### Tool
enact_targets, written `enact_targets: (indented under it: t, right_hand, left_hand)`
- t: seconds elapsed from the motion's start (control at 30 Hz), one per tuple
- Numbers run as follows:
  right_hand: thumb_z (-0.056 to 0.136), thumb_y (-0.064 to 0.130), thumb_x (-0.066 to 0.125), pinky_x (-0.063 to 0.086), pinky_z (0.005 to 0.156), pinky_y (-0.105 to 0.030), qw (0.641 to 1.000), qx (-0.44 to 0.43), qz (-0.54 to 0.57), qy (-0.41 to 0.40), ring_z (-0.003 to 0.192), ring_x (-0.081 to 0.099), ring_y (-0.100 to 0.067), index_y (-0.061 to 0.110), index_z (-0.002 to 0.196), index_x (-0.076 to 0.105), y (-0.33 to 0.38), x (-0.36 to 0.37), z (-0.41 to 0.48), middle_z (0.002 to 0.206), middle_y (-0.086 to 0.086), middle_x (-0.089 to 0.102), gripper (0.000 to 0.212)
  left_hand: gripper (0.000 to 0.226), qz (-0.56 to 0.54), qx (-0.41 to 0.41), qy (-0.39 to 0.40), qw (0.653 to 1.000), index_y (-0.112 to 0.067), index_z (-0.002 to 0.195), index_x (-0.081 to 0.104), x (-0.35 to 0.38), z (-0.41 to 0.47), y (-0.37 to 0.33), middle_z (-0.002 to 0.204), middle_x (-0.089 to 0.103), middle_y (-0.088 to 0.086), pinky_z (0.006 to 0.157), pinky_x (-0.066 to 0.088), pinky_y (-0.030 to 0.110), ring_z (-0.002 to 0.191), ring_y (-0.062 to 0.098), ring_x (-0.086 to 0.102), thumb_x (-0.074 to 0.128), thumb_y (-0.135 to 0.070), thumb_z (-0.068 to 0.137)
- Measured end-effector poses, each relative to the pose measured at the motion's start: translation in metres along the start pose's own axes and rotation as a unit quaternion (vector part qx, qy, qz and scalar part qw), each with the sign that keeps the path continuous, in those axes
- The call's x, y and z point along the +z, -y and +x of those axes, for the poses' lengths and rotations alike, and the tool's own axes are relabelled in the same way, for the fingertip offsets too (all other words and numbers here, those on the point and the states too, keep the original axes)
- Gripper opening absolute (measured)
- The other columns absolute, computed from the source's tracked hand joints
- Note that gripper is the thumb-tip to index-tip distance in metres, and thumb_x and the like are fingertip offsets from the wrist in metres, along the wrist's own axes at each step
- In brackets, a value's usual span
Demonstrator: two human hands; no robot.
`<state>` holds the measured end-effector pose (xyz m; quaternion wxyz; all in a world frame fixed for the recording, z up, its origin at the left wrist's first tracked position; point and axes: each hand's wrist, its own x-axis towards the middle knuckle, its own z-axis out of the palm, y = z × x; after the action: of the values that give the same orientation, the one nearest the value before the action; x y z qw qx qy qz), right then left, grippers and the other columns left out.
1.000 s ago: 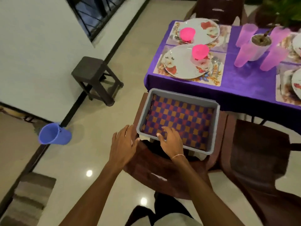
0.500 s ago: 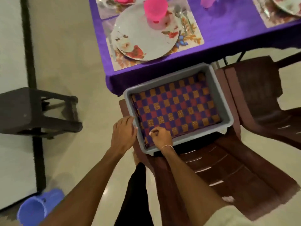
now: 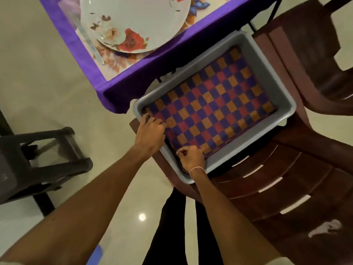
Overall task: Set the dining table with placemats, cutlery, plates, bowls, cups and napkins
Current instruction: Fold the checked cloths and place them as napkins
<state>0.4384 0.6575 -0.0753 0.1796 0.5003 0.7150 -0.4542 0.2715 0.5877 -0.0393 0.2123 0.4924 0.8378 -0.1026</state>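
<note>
A: Which step is this?

B: Fetching cloths, I'd say. A shallow grey plastic tub (image 3: 268, 73) sits on the seat of a brown plastic chair (image 3: 267, 188) in the middle of the frame. It stands just below the corner of the table with the purple tablecloth (image 3: 122, 92). A purple, red and orange checked woven cloth (image 3: 210, 104) lies flat inside and fills the tub's floor.

A: And the hands?

B: Both are at the tub's lower-left end. The left hand (image 3: 150, 131) has its fingers curled down at the corner, where the cloth meets the wall. The right hand (image 3: 191, 157) pinches the cloth's near edge between thumb and fingertips. Each seems to grip the fabric, though the left fingertips are tucked out of sight.

A: How far along is the table?

B: At the top of the frame a round white plate with red flowers (image 3: 137, 20) rests on a floral placemat (image 3: 111, 62). That setting has its base, then. No checked cloth shows on it.

A: So what does the next move call for?

B: Probably peeling one layer free. I can't tell whether it's a single cloth or a stack. The pinch should take the top piece only, then lift it clear of the tub wall and carry it up to the place setting.
</note>
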Motion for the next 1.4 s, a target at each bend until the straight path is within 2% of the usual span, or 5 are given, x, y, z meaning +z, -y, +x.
enact_targets:
  t: [0.37, 0.6, 0.73, 1.2, 1.4]
  right_hand:
    - [0.090, 0.018, 0.072, 0.060, 0.071, -0.037, 0.995, -0.081, 0.029, -0.049, 0.064, 0.063, -0.010, 0.026, 0.081, 0.068, 0.015, -0.059, -0.023, 0.056, 0.017, 0.059, 0.012]
    - [0.081, 0.023, 0.070, 0.057, 0.070, -0.036, 0.980, -0.184, -0.026, -0.067, 0.079, 0.064, -0.013, 0.028, 0.089, 0.073, 0.050, -0.126, -0.076, 0.088, 0.011, 0.067, 0.009]
    - [0.084, 0.025, 0.064, 0.054, 0.066, -0.036, 0.955, -0.277, -0.090, -0.058, 0.081, 0.060, -0.012, 0.028, 0.088, 0.071, 0.067, -0.146, -0.119, 0.090, 0.012, 0.064, 0.008]
    - [0.077, 0.019, 0.065, 0.053, 0.068, -0.030, 0.936, -0.351, 0.005, -0.026, 0.075, 0.063, -0.009, 0.027, 0.081, 0.070, 0.133, -0.181, -0.210, 0.083, 0.015, 0.065, 0.010]
    - [0.081, 0.006, 0.070, 0.053, 0.078, -0.019, 0.926, -0.348, 0.019, 0.142, 0.084, 0.067, -0.010, 0.020, 0.085, 0.075, 0.189, -0.167, -0.223, 0.085, 0.013, 0.070, 0.016]
  left_hand:
    - [0.014, -0.067, 0.020, -0.061, 0.996, -0.029, 0.103, 0.076, -0.024, -0.001, 0.002, 0.112, 0.073, -0.003, 0.117, 0.026, 0.048, 0.119, 0.025, 0.057, 0.067, -0.023, 0.094]
    - [0.043, -0.092, -0.046, -0.133, 0.986, -0.023, 0.067, 0.064, -0.088, -0.026, -0.011, 0.064, 0.066, -0.004, 0.106, 0.037, 0.045, 0.069, 0.021, 0.061, 0.030, -0.034, 0.090]
    - [0.036, -0.166, -0.144, -0.135, 0.966, -0.018, 0.103, 0.072, -0.110, -0.038, -0.007, 0.113, 0.066, 0.008, 0.086, 0.054, 0.044, 0.099, 0.031, 0.062, 0.046, -0.042, 0.096]
    - [0.063, -0.385, -0.208, 0.493, 0.752, -0.013, 0.140, 0.053, -0.105, -0.048, 0.038, 0.152, 0.044, 0.015, 0.113, 0.043, 0.048, 0.139, 0.037, 0.047, 0.061, -0.058, 0.096]
    - [0.017, -0.543, -0.240, 0.396, 0.700, -0.003, 0.109, 0.065, -0.092, -0.090, 0.062, 0.085, 0.072, 0.006, 0.068, 0.057, 0.030, 0.070, 0.017, 0.069, 0.062, -0.019, 0.103]
